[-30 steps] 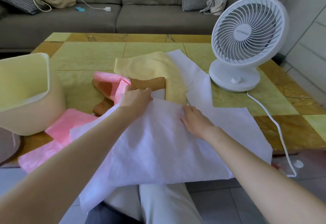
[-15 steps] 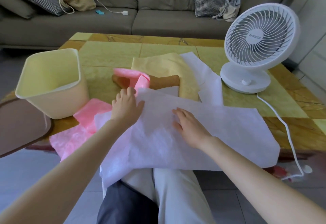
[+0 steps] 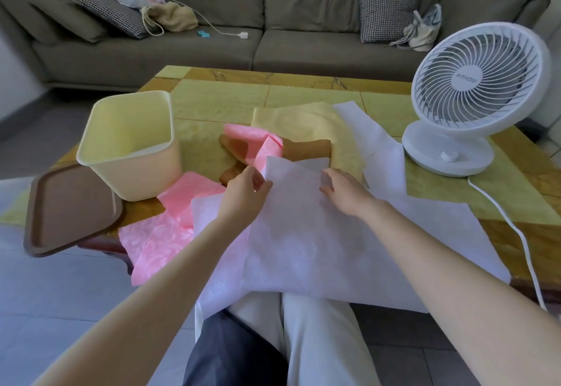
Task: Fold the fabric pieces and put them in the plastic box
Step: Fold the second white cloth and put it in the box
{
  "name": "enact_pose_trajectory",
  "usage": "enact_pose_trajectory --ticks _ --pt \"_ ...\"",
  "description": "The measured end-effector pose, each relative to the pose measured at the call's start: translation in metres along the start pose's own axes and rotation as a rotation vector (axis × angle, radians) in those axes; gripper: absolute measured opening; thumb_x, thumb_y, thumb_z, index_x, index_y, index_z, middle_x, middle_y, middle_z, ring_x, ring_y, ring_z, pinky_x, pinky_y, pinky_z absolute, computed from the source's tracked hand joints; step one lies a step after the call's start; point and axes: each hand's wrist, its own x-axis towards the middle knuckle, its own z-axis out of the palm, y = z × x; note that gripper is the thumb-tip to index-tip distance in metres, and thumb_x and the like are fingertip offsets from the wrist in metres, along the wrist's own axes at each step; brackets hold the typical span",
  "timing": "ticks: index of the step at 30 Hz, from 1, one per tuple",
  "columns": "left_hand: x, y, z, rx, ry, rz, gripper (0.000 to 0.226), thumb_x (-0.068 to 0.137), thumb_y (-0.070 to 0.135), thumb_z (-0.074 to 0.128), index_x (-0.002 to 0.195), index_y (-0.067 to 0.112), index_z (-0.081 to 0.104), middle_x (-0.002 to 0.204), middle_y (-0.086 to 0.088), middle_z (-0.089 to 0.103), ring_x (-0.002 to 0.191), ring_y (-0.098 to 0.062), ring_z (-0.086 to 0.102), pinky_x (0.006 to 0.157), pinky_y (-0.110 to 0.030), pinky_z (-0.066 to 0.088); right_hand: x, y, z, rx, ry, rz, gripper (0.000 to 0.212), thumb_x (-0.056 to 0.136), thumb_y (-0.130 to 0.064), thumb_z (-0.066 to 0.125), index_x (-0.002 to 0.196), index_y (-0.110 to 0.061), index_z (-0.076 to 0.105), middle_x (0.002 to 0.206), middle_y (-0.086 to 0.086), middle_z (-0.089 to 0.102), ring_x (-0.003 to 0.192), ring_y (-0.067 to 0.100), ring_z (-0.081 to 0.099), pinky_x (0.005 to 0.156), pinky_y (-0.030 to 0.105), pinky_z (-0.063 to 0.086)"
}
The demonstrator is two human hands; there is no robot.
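I've got L hand [image 3: 246, 192] & R hand [image 3: 344, 191] pinching, prob., white fabric [image 3: 318, 233] top corners; I'd fold w/ edges matched, clear of pink fabric [image 3: 158, 238].

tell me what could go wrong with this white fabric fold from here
The white fabric hangs off the table edge over the lap, so it may slide off. Both the left hand and right hand pinch its far edge, which overlaps the pink fabric and might drag it along.
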Motion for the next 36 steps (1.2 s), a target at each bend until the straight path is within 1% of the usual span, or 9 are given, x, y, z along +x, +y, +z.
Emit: enact_pose_trajectory --ticks 4,8,15,22,24,27,31,34,36 --pt "-0.007 0.001 -0.002 0.060 -0.092 -0.057 0.023 0.092 0.027 0.054 0.078 0.009 0.056 0.074 0.001 0.054 0.070 -0.016 0.047 0.052 -0.023 0.030 0.009 -0.003 0.001 -0.051 0.002 0.010 0.036 0.100 -0.026 0.040 0.131 -0.008 0.045 0.133 0.014 0.047 0.126 0.030 0.041 0.101 0.038 0.034" --pt "-0.010 -0.001 -0.007 0.003 -0.171 -0.138 0.023 0.090 0.022 0.052 0.073 0.007 0.051 0.067 -0.006 0.044 0.061 -0.017 0.038 0.051 -0.024 0.026 0.014 -0.004 -0.006 -0.157 0.100 -0.002 0.029 0.100 -0.030 0.038 0.103 -0.009 0.058 0.117 0.013 0.052 0.115 0.030 0.041 0.094 0.041 0.038" --pt "-0.005 -0.008 -0.006 0.011 -0.156 -0.119 0.023 0.086 0.021 0.061 0.069 0.007 0.051 0.063 0.001 0.048 0.056 -0.010 0.042 0.050 -0.019 0.031 0.013 0.002 -0.004 -0.288 0.057 0.040 0.039 0.100 -0.033 0.036 0.063 -0.024 0.033 0.102 0.010 0.064 0.096 0.030 0.056 0.076 0.036 0.037" --pt "0.005 -0.010 0.002 -0.025 -0.035 -0.099 0.024 0.086 0.019 0.062 0.068 0.016 0.046 0.065 0.008 0.047 0.058 -0.003 0.042 0.046 -0.012 0.036 0.015 0.001 0.001 -0.282 0.119 0.065 0.026 0.101 -0.023 0.036 0.101 -0.012 0.059 0.109 0.012 0.063 0.103 0.032 0.056 0.076 0.033 0.035" --pt "0.004 -0.008 0.003 -0.069 -0.065 -0.143 0.018 0.090 0.027 0.059 0.087 0.014 0.046 0.073 0.009 0.049 0.062 -0.002 0.045 0.047 -0.014 0.032 0.012 0.000 0.005 -0.289 0.157 0.070 0.025 0.101 -0.018 0.037 0.109 -0.009 0.058 0.115 0.012 0.060 0.107 0.032 0.053 0.080 0.035 0.039" --pt "-0.003 -0.011 0.002 -0.104 -0.208 -0.243 0.033 0.087 0.042 0.059 0.101 0.017 0.043 0.086 0.005 0.054 0.069 -0.006 0.052 0.050 -0.020 0.035 0.000 -0.006 0.013 -0.269 0.222 0.053 0.032 0.096 -0.007 0.040 0.128 -0.008 0.044 0.129 0.013 0.047 0.118 0.031 0.043 0.092 0.037 0.039" --pt "-0.025 -0.019 0.005 0.145 -0.368 -0.132 0.030 0.080 0.038 0.068 0.076 0.017 0.047 0.077 0.006 0.049 0.068 -0.011 0.048 0.050 -0.019 0.033 -0.043 -0.014 0.035 -0.082 0.256 -0.087 0.045 0.096 -0.013 0.044 0.139 -0.006 0.033 0.139 0.013 0.040 0.128 0.030 0.038 0.101 0.035 0.032" --pt "-0.033 -0.021 0.001 0.145 -0.276 -0.090 0.032 0.082 0.026 0.067 0.068 0.017 0.039 0.069 0.005 0.041 0.062 -0.011 0.041 0.049 -0.025 0.023 -0.082 -0.009 0.051 -0.019 0.189 -0.168 0.049 0.097 -0.020 0.046 0.142 -0.006 0.032 0.143 0.012 0.038 0.131 0.027 0.036 0.108 0.033 0.030" --pt "-0.031 -0.020 -0.008 0.139 -0.165 -0.075 0.023 0.084 0.022 0.066 0.085 0.010 0.046 0.074 0.003 0.045 0.070 -0.017 0.041 0.055 -0.029 0.020 -0.099 -0.002 0.059 -0.037 0.118 -0.164 0.051 0.097 -0.022 0.045 0.143 -0.005 0.029 0.147 0.012 0.033 0.135 0.025 0.032 0.112 0.031 0.025"
